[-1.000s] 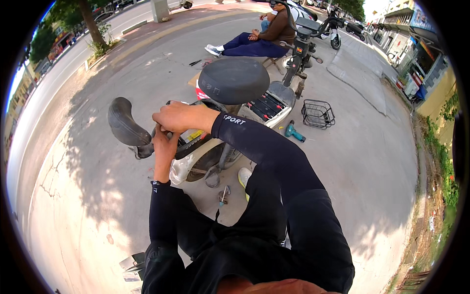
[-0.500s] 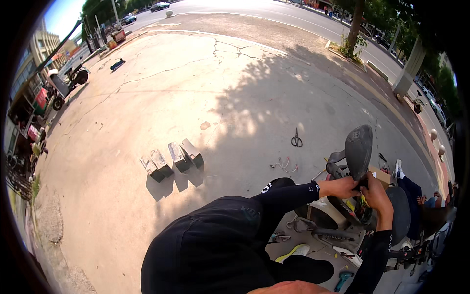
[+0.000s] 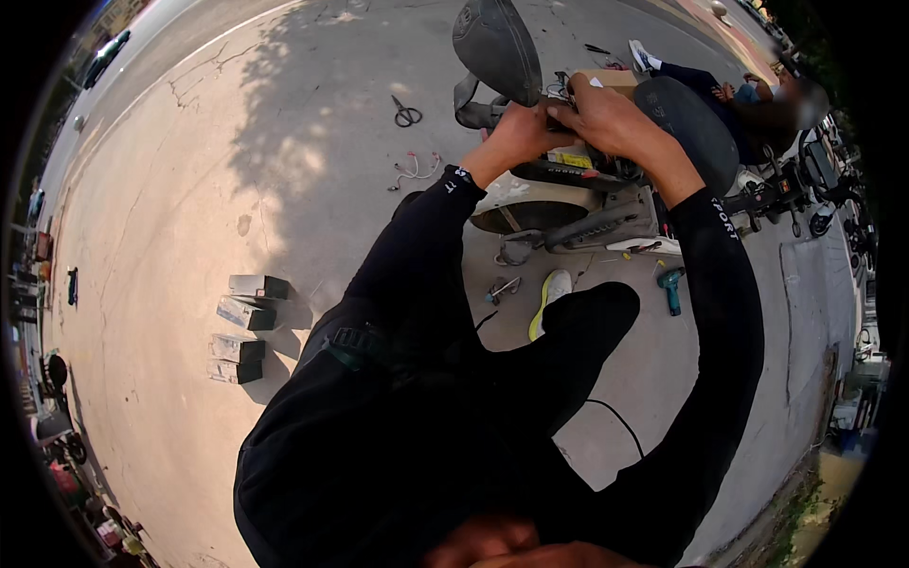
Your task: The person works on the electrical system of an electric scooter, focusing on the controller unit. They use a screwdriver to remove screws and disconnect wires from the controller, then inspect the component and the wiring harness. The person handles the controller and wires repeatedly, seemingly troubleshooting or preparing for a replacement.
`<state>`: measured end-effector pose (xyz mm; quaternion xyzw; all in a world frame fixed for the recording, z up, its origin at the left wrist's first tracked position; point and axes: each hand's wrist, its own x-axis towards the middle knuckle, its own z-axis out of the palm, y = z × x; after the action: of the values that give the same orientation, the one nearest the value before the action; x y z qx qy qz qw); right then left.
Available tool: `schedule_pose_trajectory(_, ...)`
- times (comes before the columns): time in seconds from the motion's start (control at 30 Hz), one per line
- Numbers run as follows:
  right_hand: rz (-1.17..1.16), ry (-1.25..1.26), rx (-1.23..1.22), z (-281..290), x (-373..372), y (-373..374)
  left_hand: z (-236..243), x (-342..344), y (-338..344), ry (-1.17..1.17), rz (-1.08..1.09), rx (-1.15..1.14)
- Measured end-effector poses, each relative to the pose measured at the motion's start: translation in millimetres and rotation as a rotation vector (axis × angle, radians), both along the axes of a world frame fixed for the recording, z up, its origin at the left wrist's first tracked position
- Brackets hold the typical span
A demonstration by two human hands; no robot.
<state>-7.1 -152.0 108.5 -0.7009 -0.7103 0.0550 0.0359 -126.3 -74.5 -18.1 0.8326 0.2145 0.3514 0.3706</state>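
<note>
Both my hands meet at the opened middle of an electric scooter [image 3: 606, 213], just beside its dark padded backrest [image 3: 497, 57]. My left hand [image 3: 519, 140] is closed, fingertips pressed against a small dark piece. From the other side my right hand [image 3: 611, 118] pinches at the same spot. Fingers cover most of that piece, so its kind cannot be made out. Wires and a yellow-labelled part [image 3: 572, 159] show below the hands. A black seat [image 3: 686, 133] stands tilted up to the right of my right hand.
Scissors [image 3: 407, 114] and a short cable [image 3: 415, 172] lie on the concrete to the left. Several block-shaped batteries [image 3: 248, 312] stand farther left. A teal power drill [image 3: 671, 290] lies by my right arm. Behind the scooter are a cardboard box [image 3: 606, 81] and a seated person [image 3: 757, 109].
My view has swung right and downward, so the scooter and hands appear higher and more central. Both hands stay together at the same part of the scooter.
</note>
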Motion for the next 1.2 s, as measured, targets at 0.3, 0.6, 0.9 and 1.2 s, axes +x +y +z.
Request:
schedule_pose_trajectory(0.3,0.329,0.102,0.206,-32.5,40.7,15.2,-9.5,-4.7,7.6,-0.069,-0.130,-0.051)
schedule_pose_trajectory(0.6,0.323,0.184,0.561,-33.7,31.5,-7.6,-2.2,-6.9,35.2,0.231,-0.186,0.250)
schedule_pose_trajectory(0.9,0.078,0.339,0.825,-29.8,8.9,-18.4,-8.1,6.5,37.0,0.327,-0.164,0.410)
schedule_pose_trajectory(1.2,0.050,0.395,0.779,-56.0,37.9,-15.3,-0.2,21.0,46.7,0.405,-0.323,0.447)
